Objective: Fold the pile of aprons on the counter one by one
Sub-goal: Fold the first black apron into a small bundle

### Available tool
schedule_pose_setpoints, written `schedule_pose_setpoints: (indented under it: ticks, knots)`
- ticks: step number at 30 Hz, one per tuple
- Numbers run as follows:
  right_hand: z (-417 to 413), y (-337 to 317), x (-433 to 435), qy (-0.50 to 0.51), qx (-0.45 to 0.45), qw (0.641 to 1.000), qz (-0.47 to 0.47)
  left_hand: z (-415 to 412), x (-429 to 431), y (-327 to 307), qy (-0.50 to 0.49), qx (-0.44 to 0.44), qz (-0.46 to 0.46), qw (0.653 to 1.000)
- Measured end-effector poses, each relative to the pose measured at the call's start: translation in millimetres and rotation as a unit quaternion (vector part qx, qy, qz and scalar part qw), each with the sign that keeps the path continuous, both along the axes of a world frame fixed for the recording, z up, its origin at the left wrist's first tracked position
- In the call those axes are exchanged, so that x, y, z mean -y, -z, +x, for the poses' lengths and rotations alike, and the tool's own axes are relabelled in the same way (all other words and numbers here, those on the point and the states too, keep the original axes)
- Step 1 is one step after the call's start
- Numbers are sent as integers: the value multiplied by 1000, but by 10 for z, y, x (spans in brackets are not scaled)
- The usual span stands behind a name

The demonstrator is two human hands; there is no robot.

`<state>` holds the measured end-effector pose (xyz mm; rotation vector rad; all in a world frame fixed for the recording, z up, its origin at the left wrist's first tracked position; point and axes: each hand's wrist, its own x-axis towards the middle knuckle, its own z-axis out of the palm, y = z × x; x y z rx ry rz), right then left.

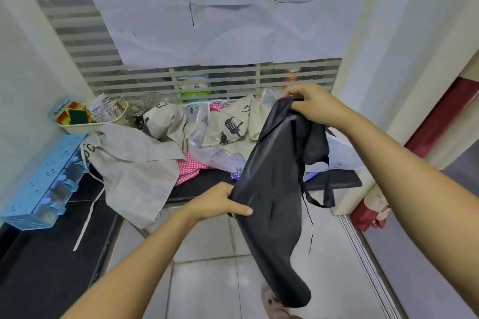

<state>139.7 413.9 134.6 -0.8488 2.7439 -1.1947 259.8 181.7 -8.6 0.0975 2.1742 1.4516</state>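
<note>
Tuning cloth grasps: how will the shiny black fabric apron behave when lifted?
Likely very floppy: the shiny black fabric apron hangs limp between left hand and right hand. Probably slick, given its sheen. Dangling ties may snag.

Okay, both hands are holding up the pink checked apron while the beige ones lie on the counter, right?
Not quite. The head view shows the left hand and right hand holding up the black apron; the pink checked apron lies on the counter with the beige aprons.
</note>
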Motion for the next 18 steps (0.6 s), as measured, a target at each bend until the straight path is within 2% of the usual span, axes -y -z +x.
schedule_pose_setpoints:
  ticks: [2, 4, 6, 8, 9, 11, 13, 14, 15, 18]
  knots:
    - [-60, 98, -159, 45, -31, 997, 58, 24, 168, 55, 69, 74, -24, 995]
    - [-119, 187, -313, 82, -27, 995, 50, 24, 361, 94, 146, 123, -130, 973]
    - [-168, 195, -455, 98, 7, 995, 35, -58, 593, 82, 162, 101, -267, 944]
    - [-224, 174, -579, 53, 107, 992, 48, -207, 840, -48, 88, 47, -359, 928]
    - [-272, 168, -644, 19, 185, 982, 46, -302, 977, -125, 30, 16, -358, 933]
    - [-384, 161, -774, -21, 318, 948, 14, -473, 1205, -329, -116, -34, -238, 964]
    - [-590, 151, -869, -15, 372, 928, -20, -638, 1331, -594, -237, -69, -76, 966]
    - [-733, 123, -898, 2, 376, 926, -34, -780, 1375, -743, -277, -101, -45, 955]
    - [-867, 103, -917, 19, 372, 928, -29, -907, 1393, -888, -299, -145, -55, 942]
    - [-1363, 19, -862, 52, 361, 930, 47, -1455, 1414, -1290, -326, -273, -222, 877]
